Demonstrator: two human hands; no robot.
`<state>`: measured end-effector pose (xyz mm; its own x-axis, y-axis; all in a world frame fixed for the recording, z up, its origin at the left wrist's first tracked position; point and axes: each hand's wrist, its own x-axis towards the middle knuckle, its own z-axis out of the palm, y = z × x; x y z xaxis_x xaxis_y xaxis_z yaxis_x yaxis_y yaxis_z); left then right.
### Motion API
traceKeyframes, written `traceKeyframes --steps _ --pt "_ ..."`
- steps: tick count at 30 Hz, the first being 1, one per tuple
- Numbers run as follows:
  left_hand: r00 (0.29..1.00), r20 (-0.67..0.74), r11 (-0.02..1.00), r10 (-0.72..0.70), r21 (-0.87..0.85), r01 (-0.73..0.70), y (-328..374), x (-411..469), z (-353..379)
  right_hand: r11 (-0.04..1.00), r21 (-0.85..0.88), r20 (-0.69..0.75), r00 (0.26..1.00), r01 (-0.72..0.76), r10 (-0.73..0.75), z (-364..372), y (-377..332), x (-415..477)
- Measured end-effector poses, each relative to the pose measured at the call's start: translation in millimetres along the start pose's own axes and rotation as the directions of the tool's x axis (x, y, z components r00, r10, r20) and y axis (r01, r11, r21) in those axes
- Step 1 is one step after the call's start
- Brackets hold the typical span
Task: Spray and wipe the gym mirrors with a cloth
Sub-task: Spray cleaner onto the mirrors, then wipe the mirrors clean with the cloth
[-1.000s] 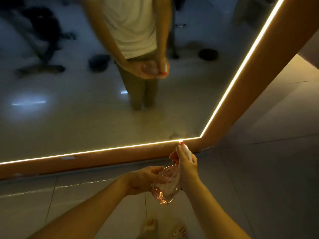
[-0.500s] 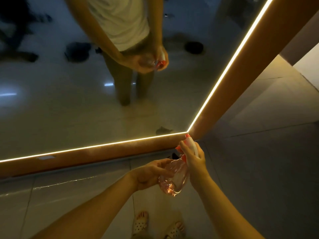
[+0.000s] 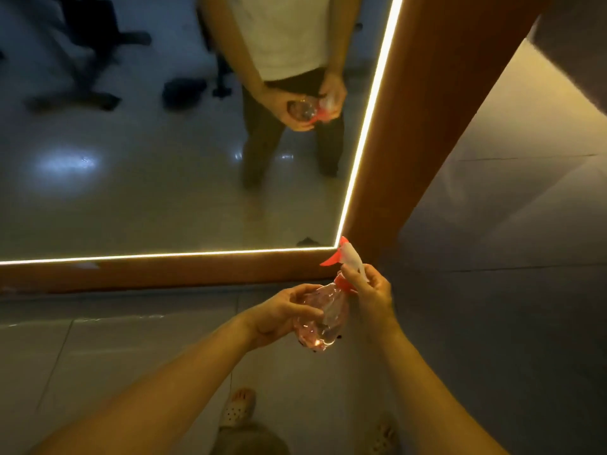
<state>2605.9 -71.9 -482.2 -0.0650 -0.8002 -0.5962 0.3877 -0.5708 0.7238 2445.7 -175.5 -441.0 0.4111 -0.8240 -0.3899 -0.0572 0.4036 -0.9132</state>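
Observation:
A clear spray bottle (image 3: 320, 321) with a white-and-red trigger head (image 3: 346, 257) is held in front of me, low by the mirror's bottom right corner. My left hand (image 3: 279, 311) grips the bottle's clear body from the left. My right hand (image 3: 369, 292) pinches the neck and spray head from the right. The large mirror (image 3: 147, 178) fills the upper left, edged by a lit strip, and reflects both hands with the bottle. No cloth is in view.
A brown wooden frame (image 3: 423, 133) borders the mirror at the right and along the bottom. Grey floor tiles (image 3: 98, 349) lie below, with my sandalled feet (image 3: 238, 405) at the bottom edge. The mirror reflects dark gym equipment (image 3: 82, 60) behind me.
The view has shifted, so the mirror corner sits further right and higher. Both hands keep hold of the bottle; my right hand now sits lower on the spray head, baring the red trigger.

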Motion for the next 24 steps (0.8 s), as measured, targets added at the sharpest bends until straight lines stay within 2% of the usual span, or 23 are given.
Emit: traceKeyframes --steps 3,8,15,22,24 --pt "0.996 -0.088 1.0 -0.023 0.012 0.024 -21 17 41 0.985 -0.17 0.027 1.0 -0.001 0.006 -54 14 6" --pt "0.979 -0.196 0.994 -0.059 0.081 0.076 -58 44 93 0.936 -0.352 0.033 0.999 0.015 -0.003 -117 42 11" --pt "0.972 -0.21 0.972 -0.104 0.187 0.144 -104 102 102 0.806 -0.591 -0.041 0.996 0.037 -0.076 -145 116 40" --pt "0.955 -0.298 0.941 -0.003 0.323 0.104 -194 191 71 0.587 -0.78 0.129 0.973 0.217 -0.189 -153 224 76" --pt "0.941 -0.339 0.918 0.026 0.381 0.112 -230 220 59 0.448 -0.842 0.221 0.95 0.3 -0.221 -162 265 89"
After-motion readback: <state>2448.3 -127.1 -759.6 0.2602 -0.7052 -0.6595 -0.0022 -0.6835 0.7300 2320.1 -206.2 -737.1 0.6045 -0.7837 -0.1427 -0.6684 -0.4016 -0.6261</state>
